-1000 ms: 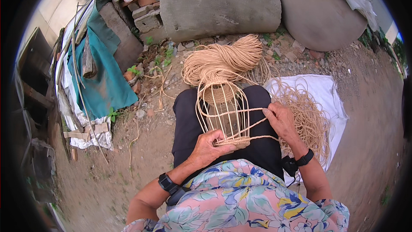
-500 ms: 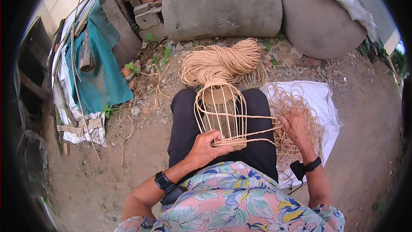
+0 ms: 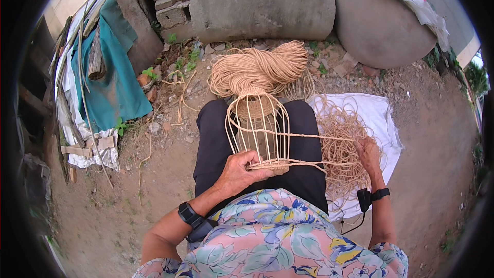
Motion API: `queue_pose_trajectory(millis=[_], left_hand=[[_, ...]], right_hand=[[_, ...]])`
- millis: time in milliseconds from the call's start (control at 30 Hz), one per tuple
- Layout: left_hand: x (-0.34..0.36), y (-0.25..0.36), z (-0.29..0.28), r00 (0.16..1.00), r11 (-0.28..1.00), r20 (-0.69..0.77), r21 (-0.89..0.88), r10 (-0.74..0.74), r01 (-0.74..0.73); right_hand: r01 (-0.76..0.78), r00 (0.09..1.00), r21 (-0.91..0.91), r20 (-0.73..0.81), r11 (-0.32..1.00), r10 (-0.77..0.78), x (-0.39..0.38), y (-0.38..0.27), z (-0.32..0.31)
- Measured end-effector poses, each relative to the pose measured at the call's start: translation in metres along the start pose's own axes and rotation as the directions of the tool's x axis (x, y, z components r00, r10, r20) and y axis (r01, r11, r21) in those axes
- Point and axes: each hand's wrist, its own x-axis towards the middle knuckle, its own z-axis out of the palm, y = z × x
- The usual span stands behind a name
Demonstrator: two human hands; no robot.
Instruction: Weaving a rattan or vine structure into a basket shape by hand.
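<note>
An open basket frame (image 3: 253, 107) of pale upright ribs lies across my lap, woven at its far end and along its near rim. My left hand (image 3: 240, 173) is closed on the left of that near rim, thumb over the weave and fingers partly hidden below. My right hand (image 3: 368, 154) is out to the right, closed on a tan twisted cord (image 3: 319, 136) that runs taut from the ribs. Another strand (image 3: 309, 163) stretches from the near rim toward the right. A thick bundle of tan cord (image 3: 262, 69) lies beyond the frame.
Loose tangled cord (image 3: 342, 170) lies on a white sheet (image 3: 388, 123) beside my right leg. A concrete cylinder (image 3: 262, 7) and a round slab (image 3: 383, 20) stand at the back. Teal cloth (image 3: 110, 82), poles and bricks (image 3: 170, 2) are piled at the left.
My right hand has moved outward to the right, drawing the cord longer. The lower strands have come together near the rim. My left hand keeps its hold on the frame.
</note>
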Motion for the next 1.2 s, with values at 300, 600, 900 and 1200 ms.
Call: queue_pose_trajectory(millis=[300, 600, 900, 1200], left_hand=[[0.002, -0.003, 0.003, 1.0, 1.0, 0.007, -0.013, -0.006, 0.006], [-0.006, 0.012, -0.07, 0.998, 0.992, 0.042, -0.119, 0.038, -0.032], [0.009, 0.042, -0.043, 0.968, 0.941, 0.047, 0.227, 0.247, -0.251], [0.029, 0.042, -0.005, 0.807, 0.514, 0.365, 0.631, 0.463, -0.581]], right_hand=[[0.579, 0.782, 0.014, -0.293, 0.815, -0.55, 0.007, -0.19, -0.01], [0.031, 0.994, -0.045, -0.1, 0.999, -0.035, -0.003, 0.012, 0.001], [0.464, 0.851, 0.099, -0.327, 0.881, -0.411, 0.013, -0.143, -0.009], [0.492, 0.847, -0.013, -0.223, 0.871, -0.482, 0.003, -0.111, -0.005]])
